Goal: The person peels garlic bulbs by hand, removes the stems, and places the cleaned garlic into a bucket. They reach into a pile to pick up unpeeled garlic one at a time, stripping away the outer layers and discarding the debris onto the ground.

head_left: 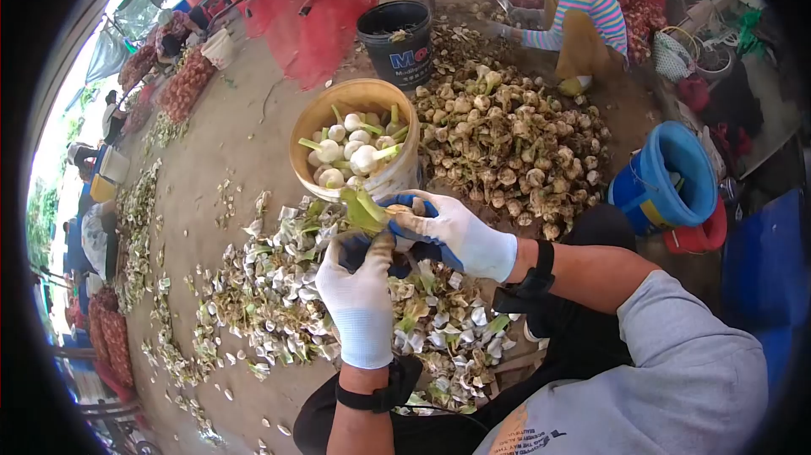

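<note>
Both hands wear white gloves with blue palms and meet in front of the body. My right hand (452,231) is closed around a garlic bulb (400,214), which is mostly hidden by the fingers. My left hand (359,282) touches it from below, fingers bent, near the green leafy stalk (363,208) that sticks out to the left. Just beyond them stands a tan bucket (306,127) holding peeled white garlic bulbs (359,144) with green stems. Loose peels (279,286) lie on the ground beneath my hands.
A large pile of unpeeled garlic (515,138) lies right of the bucket. Behind stands a black bucket (409,62); a blue bucket (629,193) is at the right. A person in a striped top (583,7) crouches beyond the pile. Red net sacks (187,83) lie further off.
</note>
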{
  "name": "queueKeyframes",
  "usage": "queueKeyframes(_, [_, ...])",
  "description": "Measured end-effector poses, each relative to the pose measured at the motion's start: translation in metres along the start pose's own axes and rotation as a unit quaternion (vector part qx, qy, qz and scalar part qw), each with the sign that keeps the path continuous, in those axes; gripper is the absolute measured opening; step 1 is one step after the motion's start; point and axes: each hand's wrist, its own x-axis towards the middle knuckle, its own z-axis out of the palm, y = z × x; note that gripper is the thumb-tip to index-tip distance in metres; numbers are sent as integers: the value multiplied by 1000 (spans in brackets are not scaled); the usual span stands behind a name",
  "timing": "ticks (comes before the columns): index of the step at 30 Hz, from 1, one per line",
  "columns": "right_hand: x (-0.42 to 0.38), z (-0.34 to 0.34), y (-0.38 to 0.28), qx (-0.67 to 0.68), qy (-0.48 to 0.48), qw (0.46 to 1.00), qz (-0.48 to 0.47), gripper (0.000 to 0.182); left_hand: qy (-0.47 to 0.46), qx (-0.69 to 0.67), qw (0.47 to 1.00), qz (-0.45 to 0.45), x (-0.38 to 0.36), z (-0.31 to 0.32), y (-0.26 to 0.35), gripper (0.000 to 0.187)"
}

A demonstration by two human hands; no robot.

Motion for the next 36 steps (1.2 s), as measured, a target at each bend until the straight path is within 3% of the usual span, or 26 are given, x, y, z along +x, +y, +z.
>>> queueKeyframes(2, [5, -10, 4, 95, -35, 994, 34, 51, 2, -57, 998, -36, 2, -1, -1, 17])
queueKeyframes(7, [8, -11, -1, 132, -35, 989, 49, 58, -11, -214, 966, -142, 5, -8, 2, 11])
queueKeyframes(11, [10, -12, -3, 121, -54, 990, 38, 55, -8, -202, 970, -131, 3, -11, 6, 15])
queueKeyframes(24, [3, -9, -22, -89, -95, 991, -30, 52, 58, 35, 997, 28, 3, -17, 4, 15])
queueKeyframes(29, [-2, -10, -30, -92, -153, 983, 50, 60, 82, 167, 970, 158, 3, -16, 5, 19])
queueKeyframes(33, [4, -25, -29, -72, -160, 984, 28, 67, -13, 115, 987, 108, 7, -29, 8, 17])
queueKeyframes(34, [2, -25, -35, -12, -198, 978, 64, 67, -29, 50, 995, 80, 8, -26, 3, 23])
queueKeyframes(36, [-2, -22, -37, -8, -186, 980, 72, 66, -35, -100, 994, 3, 7, -25, -2, 43])
